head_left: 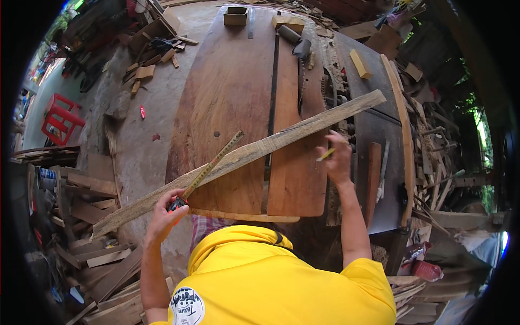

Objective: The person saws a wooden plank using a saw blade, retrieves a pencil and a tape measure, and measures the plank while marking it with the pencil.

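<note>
A long, rough wooden board (pixel 271 142) lies slantwise over the brown wooden tabletop (pixel 227 92), its left end jutting past the table's edge. My left hand (pixel 167 212) grips the dark and orange case of a tape measure (pixel 177 204) beside the board. From the case, the yellow tape blade (pixel 218 161) sticks out up and to the right, crossing over the board. To the right, below the board's far end, my right hand (pixel 339 162) is raised over the table with a short yellow pencil (pixel 325 155) pinched in its fingers.
A narrow slot (pixel 274 92) runs down the tabletop. Wood blocks (pixel 361 64) and an open wooden box (pixel 235 16) stand on the surfaces. Scrap wood is heaped on both sides. A red plastic stool (pixel 62 119) is at the far left.
</note>
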A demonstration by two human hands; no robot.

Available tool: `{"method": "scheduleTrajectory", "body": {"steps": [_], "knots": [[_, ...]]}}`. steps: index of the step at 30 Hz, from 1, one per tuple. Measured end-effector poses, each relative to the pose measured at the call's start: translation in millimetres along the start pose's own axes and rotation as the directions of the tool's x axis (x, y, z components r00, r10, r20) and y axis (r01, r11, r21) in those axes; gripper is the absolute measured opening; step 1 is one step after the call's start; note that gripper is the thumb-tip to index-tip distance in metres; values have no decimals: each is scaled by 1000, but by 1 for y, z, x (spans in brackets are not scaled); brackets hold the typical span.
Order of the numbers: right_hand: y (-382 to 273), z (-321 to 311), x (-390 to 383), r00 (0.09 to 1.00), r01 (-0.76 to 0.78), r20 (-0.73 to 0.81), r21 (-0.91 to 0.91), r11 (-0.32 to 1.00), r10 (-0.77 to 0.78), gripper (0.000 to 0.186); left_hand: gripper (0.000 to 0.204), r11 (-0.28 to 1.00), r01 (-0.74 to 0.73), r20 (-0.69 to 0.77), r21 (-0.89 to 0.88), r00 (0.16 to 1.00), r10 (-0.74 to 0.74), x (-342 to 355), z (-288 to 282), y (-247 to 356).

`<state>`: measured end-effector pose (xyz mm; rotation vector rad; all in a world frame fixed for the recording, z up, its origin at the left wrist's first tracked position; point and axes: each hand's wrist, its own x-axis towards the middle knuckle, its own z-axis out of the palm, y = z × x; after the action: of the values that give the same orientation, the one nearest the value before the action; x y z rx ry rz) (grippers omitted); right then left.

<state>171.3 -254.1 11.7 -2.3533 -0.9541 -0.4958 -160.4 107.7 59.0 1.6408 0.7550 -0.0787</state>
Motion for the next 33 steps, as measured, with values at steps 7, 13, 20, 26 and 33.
{"method": "scheduleTrajectory", "body": {"steps": [7,13,20,26,33], "knots": [[-32,56,47,918,264,282,93,960,-280,58,48,998,13,-84,-53,996,-18,-36,-8,-17],[-69,84,33,924,196,230,402,894,-306,57,48,996,21,-177,-92,983,-37,-66,-26,-47],[-198,113,-2,914,137,283,462,876,-291,52,48,979,-42,-244,-198,970,-8,-82,-32,-51],[-236,123,-7,902,147,301,458,877,-308,60,49,988,-14,-178,-153,984,-14,-83,-42,-48],[-185,90,10,936,171,253,283,944,-246,66,48,988,54,-132,-142,989,-73,-82,-53,-61]]}}
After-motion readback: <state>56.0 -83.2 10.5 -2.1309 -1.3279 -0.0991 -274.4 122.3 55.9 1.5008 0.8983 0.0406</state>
